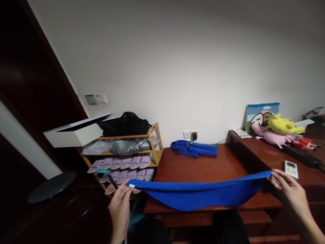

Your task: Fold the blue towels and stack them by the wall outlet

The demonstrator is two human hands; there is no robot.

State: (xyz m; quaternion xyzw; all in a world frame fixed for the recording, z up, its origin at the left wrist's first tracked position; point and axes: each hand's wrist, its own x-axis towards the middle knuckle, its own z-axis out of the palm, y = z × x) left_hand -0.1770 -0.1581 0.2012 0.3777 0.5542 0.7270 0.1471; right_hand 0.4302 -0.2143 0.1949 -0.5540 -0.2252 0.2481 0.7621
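Observation:
A blue towel point(200, 195) is stretched out between my two hands above the front edge of a dark wooden table point(203, 166). My left hand point(120, 206) pinches its left corner, where a small white tag shows. My right hand point(288, 191) pinches its right corner. The towel sags in the middle and hangs folded lengthwise. A second blue cloth point(194, 148) lies bunched at the back of the table by the wall.
A wooden shoe rack point(156, 142) at the left holds rows of pale purple slippers point(122, 164), a black bag point(124, 124) and a white box point(76, 133). Plush toys point(279, 130), a picture and a white remote point(290, 168) sit on the raised desk at right. A wall socket point(191, 135) holds a plug.

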